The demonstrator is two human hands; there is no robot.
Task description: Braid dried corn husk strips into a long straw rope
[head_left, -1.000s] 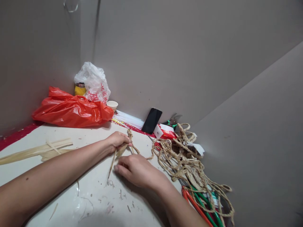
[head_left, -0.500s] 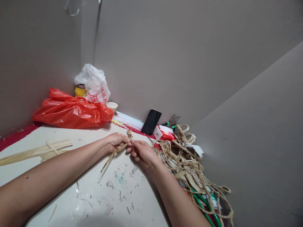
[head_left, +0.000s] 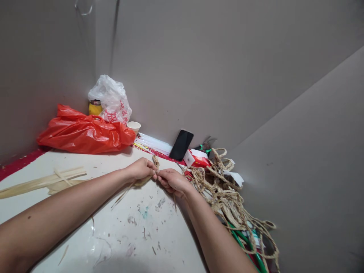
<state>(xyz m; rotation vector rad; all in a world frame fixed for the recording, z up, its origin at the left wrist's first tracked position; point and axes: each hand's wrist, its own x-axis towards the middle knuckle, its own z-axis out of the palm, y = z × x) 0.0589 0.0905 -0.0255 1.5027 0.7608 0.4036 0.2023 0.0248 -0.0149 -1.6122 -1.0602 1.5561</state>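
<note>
My left hand (head_left: pixel 142 169) and my right hand (head_left: pixel 173 181) meet over the white table, fingertips nearly touching. Between them is a short braided cord (head_left: pixel 155 160) of dry, straw-coloured plant fibre, its knotted end sticking up past the fingers. The left fingers pinch the cord's lower end, with loose strips (head_left: pixel 122 198) trailing toward me below that hand. Thumb and forefinger of the right hand are closed on the fibre at the same spot, and a thin strand hangs beneath the palm. The exact crossing of the strands is hidden by the fingers.
Flat dry leaf strips (head_left: pixel 42 182) lie at left. Behind are a red plastic bag (head_left: pixel 88 134), white bag (head_left: pixel 113 98), yellow jar (head_left: pixel 94 108) and paper cup (head_left: pixel 134 126). A phone (head_left: pixel 181 145) leans on the wall, near pruning shears (head_left: pixel 207 144). Tangled braided rope (head_left: pixel 227 201) fills the right.
My right fingers have closed in on the fibre beside the left ones. The loose strips have shifted, and a strand now hangs under my right hand. The view has moved slightly.
</note>
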